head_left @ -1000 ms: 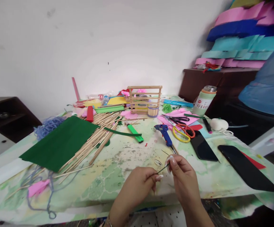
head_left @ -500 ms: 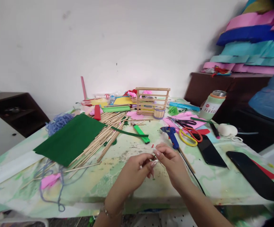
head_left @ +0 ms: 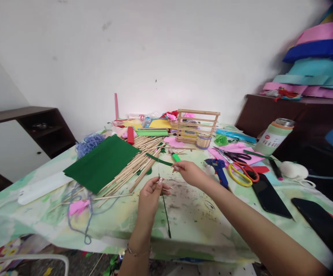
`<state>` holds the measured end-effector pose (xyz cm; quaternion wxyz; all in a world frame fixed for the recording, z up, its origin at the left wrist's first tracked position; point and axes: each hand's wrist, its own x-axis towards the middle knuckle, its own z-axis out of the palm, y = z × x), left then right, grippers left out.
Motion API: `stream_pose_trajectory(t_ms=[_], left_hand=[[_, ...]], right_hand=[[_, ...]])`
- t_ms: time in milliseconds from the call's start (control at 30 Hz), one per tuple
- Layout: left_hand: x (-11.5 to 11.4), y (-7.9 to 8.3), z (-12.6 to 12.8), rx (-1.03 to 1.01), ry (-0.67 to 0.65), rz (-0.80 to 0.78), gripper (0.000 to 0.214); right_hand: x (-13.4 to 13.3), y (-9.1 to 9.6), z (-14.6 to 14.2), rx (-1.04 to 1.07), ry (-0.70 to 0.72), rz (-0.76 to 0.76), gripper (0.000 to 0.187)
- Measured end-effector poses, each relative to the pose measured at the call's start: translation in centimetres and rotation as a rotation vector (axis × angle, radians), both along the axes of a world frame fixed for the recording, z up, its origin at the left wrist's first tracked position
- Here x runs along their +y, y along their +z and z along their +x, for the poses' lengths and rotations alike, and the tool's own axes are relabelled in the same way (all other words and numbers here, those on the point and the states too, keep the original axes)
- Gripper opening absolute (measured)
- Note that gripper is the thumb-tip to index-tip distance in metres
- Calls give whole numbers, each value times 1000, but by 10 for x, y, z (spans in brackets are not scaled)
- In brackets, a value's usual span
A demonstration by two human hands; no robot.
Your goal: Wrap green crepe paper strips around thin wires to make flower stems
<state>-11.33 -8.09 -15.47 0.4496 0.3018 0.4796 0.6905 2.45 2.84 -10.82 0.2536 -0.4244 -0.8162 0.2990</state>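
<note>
My left hand (head_left: 152,191) pinches a thin dark green stem (head_left: 165,214) between thumb and fingers. One end of the stem hangs down toward the table's front edge, and a thin tip stands above the fingers. Farther forward, my right hand (head_left: 188,172) closes its fingertips on a dark green strip (head_left: 160,161), whose far end lies by the wooden sticks. Just beyond that hand lies a green utility knife (head_left: 175,156), partly covered. Right of it rests a blue glue gun (head_left: 218,168).
Left are a dark green sheet (head_left: 103,165), many thin sticks (head_left: 126,172) and blue yarn (head_left: 89,145). A stick rack (head_left: 198,126) stands at the back. Rightward lie scissors (head_left: 243,172), two phones (head_left: 270,195), a bottle (head_left: 275,136) and white yarn (head_left: 293,169).
My hands have moved apart. The right one has left the stem and reached forward to the green strip. The left keeps the stem, now hanging in view. The camera has turned left.
</note>
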Motion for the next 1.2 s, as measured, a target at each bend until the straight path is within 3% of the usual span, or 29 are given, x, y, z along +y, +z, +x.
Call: stream_pose_trajectory(t_ms=[167,333,433,567,767,900,1033,1200], left_hand=[[-5,13,-15,16,134,18,51],[-19,25,-28,60,189,72,46],[-24,27,-37,83,241,90,46],[-23,30,-47,86,265,85,53],[-3,43,-46,147,176,86,53],[17,57,-32,213,81,106,53],[21,55,-8,285,-171,9,53],[2,31,29,161,-424,-110,57]], right_hand=[[16,-20,-34,-270,-13,149,33],[24,-33,-48,-454,-95,223,35],[23,-31,-46,-480,-69,219,35],[13,-16,-29,-411,-7,183,19],[-18,27,32,-251,123,84,29],[-41,43,81,-86,242,-99,34],[-64,35,118,33,217,-169,27],[-88,2,148,187,97,-324,34]])
